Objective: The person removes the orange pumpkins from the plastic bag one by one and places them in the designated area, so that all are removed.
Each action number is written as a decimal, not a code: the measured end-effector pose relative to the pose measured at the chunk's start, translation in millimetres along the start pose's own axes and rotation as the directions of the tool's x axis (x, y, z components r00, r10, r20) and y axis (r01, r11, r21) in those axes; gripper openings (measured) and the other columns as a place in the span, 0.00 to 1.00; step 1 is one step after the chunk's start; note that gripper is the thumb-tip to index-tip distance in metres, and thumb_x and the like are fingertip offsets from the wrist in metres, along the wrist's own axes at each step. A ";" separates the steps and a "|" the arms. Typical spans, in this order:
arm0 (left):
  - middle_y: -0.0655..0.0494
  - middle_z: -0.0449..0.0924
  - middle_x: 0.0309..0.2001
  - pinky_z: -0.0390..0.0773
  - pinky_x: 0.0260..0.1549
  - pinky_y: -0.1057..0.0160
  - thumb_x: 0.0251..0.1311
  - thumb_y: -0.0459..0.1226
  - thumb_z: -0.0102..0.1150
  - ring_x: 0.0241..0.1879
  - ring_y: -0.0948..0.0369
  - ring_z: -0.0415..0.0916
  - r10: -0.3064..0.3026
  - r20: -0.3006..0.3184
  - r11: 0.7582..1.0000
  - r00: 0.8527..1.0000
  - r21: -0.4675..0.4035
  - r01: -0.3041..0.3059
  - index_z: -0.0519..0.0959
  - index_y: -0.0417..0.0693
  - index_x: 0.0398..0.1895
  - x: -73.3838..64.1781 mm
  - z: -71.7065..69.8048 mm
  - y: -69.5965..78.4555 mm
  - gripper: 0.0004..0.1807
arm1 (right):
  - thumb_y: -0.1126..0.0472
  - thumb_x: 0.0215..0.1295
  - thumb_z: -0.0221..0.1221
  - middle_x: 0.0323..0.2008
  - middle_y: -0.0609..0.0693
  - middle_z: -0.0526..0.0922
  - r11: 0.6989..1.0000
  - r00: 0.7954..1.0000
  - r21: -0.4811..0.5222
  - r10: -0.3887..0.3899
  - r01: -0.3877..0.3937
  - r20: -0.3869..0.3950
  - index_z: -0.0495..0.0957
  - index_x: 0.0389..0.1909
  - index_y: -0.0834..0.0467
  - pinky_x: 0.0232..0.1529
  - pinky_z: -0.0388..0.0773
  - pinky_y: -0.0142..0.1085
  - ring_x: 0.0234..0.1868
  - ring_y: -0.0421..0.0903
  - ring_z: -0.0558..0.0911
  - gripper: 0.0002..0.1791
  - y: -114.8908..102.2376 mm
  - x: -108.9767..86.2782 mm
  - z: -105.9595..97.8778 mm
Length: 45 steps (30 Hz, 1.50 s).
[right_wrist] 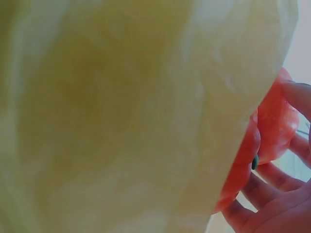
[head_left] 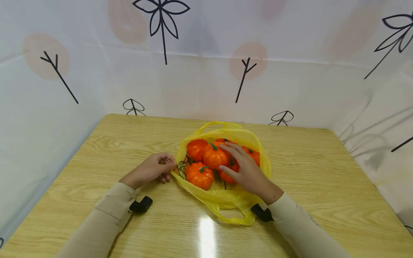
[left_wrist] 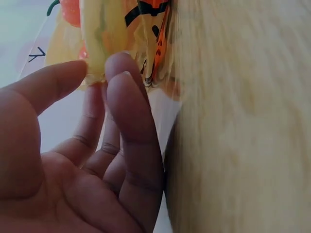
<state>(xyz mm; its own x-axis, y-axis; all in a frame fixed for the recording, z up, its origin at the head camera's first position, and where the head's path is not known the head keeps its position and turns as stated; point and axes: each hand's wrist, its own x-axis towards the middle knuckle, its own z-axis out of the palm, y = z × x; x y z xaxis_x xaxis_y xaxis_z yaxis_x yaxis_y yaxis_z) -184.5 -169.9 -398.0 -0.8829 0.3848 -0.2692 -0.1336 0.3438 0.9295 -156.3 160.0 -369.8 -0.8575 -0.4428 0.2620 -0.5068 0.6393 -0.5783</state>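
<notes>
An open yellow plastic bag sits on the table, holding several small orange toy pumpkins with green stems. My left hand pinches the bag's left rim between thumb and fingers; in the left wrist view the yellow film reaches the fingertips. Over the bag's right side comes my right hand, its thumb and fingers about the right side of the uppermost pumpkin. In the right wrist view the bag wall covers much of the scene, and that pumpkin lies between thumb and fingers.
Another pumpkin lies at the front of the bag, and one at its back left. A bag handle loop lies toward me on the wooden table. Behind stands a patterned white cloth.
</notes>
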 end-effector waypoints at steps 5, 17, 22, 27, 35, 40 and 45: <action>0.52 0.80 0.33 0.84 0.29 0.63 0.70 0.41 0.59 0.27 0.60 0.80 -0.014 0.013 1.000 1.000 0.009 0.014 0.73 0.41 0.50 2.4 -0.6 -3.5 0.14 | 0.54 0.67 0.66 0.75 0.54 0.61 1.000 1.000 -0.002 -0.004 0.004 -0.003 0.63 0.74 0.49 0.68 0.70 0.57 0.73 0.58 0.65 0.37 1.1 0.0 -0.1; 0.51 0.83 0.39 0.85 0.37 0.66 0.72 0.42 0.57 0.36 0.61 0.84 0.000 0.086 0.999 0.996 0.043 -0.004 0.75 0.39 0.50 1.0 -5.3 -7.7 0.15 | 0.53 0.66 0.66 0.74 0.52 0.61 1.000 1.000 -0.014 -0.016 0.016 -0.005 0.64 0.74 0.49 0.68 0.71 0.56 0.72 0.57 0.66 0.37 2.8 -0.2 0.4; 0.50 0.82 0.41 0.85 0.39 0.67 0.73 0.42 0.56 0.39 0.61 0.85 -0.009 0.090 0.999 0.996 0.044 0.005 0.75 0.38 0.50 0.1 -6.1 -6.4 0.15 | 0.51 0.68 0.64 0.75 0.52 0.60 0.999 1.000 -0.029 -0.013 0.014 0.009 0.62 0.74 0.48 0.68 0.71 0.56 0.72 0.58 0.66 0.36 3.2 0.2 1.2; 0.51 0.82 0.40 0.85 0.39 0.67 0.73 0.42 0.56 0.39 0.61 0.85 -0.012 0.088 0.999 0.996 0.042 0.009 0.75 0.38 0.50 0.3 -6.4 -6.4 0.15 | 0.50 0.70 0.62 0.75 0.52 0.59 0.999 1.000 -0.038 -0.018 0.019 0.019 0.61 0.75 0.48 0.67 0.71 0.56 0.72 0.57 0.67 0.35 4.0 -0.5 1.3; 0.50 0.82 0.41 0.85 0.39 0.66 0.72 0.41 0.57 0.39 0.61 0.85 -0.021 0.081 0.999 0.997 0.035 0.019 0.74 0.39 0.50 1.5 -6.3 -7.0 0.14 | 0.50 0.71 0.61 0.76 0.52 0.58 0.999 0.999 -0.030 -0.019 0.020 0.026 0.60 0.75 0.49 0.68 0.70 0.56 0.73 0.57 0.66 0.35 3.2 -1.0 0.7; 0.50 0.82 0.41 0.86 0.39 0.66 0.72 0.41 0.57 0.39 0.60 0.85 -0.033 0.073 0.999 0.997 0.030 0.031 0.74 0.40 0.50 1.8 -5.5 -6.0 0.14 | 0.49 0.71 0.61 0.76 0.52 0.58 1.000 1.000 -0.027 -0.015 0.015 0.023 0.61 0.75 0.48 0.69 0.69 0.57 0.74 0.56 0.65 0.35 3.0 -1.2 0.5; 0.50 0.82 0.41 0.86 0.39 0.65 0.73 0.41 0.56 0.39 0.60 0.86 -0.030 0.078 0.999 0.996 0.033 0.028 0.74 0.39 0.50 0.7 -5.3 -5.4 0.14 | 0.48 0.71 0.61 0.76 0.52 0.57 1.000 1.000 -0.025 -0.008 0.008 0.025 0.60 0.75 0.48 0.70 0.68 0.57 0.74 0.56 0.64 0.35 3.2 -1.4 0.7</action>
<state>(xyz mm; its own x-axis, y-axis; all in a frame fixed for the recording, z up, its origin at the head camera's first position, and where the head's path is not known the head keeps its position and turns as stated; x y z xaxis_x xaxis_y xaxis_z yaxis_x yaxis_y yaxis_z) -186.7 -176.0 -401.8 -0.8405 0.4400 -0.3163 -0.1430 0.3828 0.9127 -156.7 162.2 -372.6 -0.8510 -0.4633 0.2472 -0.5161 0.6510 -0.5566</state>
